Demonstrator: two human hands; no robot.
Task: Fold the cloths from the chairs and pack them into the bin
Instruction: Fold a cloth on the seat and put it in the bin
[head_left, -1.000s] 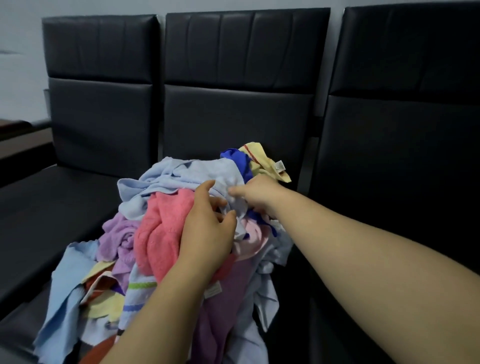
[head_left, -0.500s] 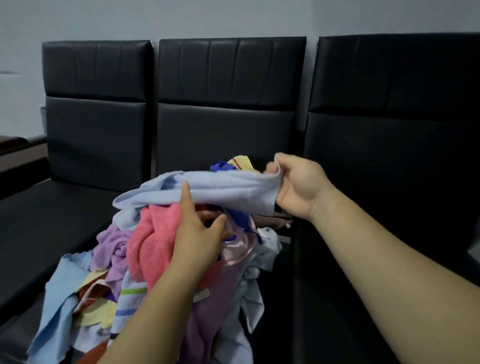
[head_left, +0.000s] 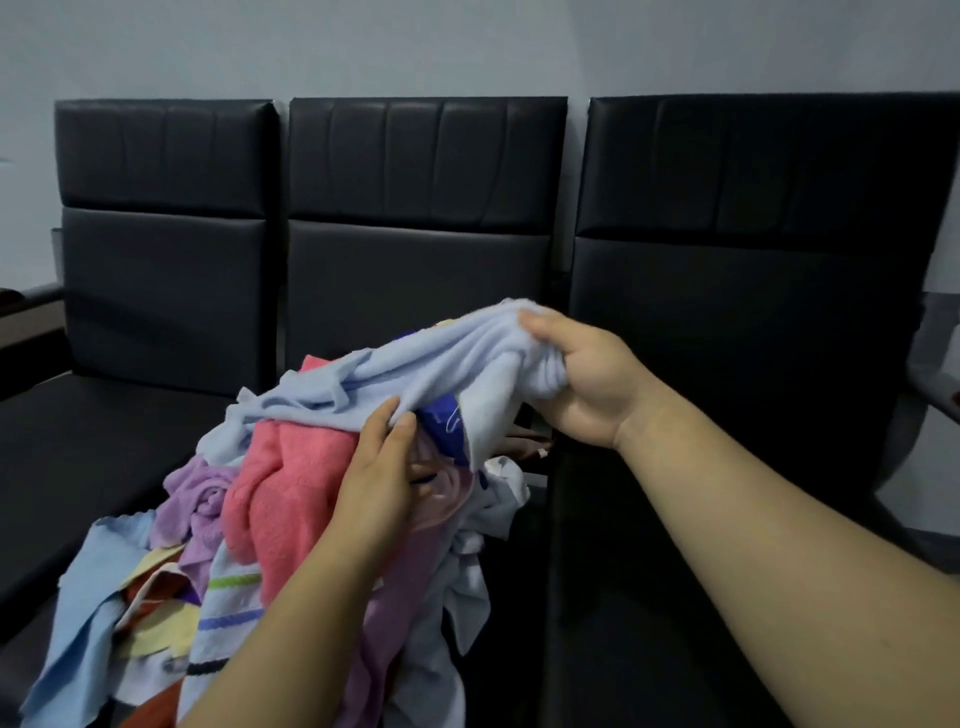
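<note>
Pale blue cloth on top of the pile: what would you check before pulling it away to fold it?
1. Right hand grips the pale blue cloth at its raised end: ok.
2. Left hand pinches its lower edge: ok.
3. Cloth free of the pile: not ok, its left end lies on the pink towel.
4. Nothing snagged underneath: cannot tell.
5. Bin within reach: cannot tell, none in view.
</note>
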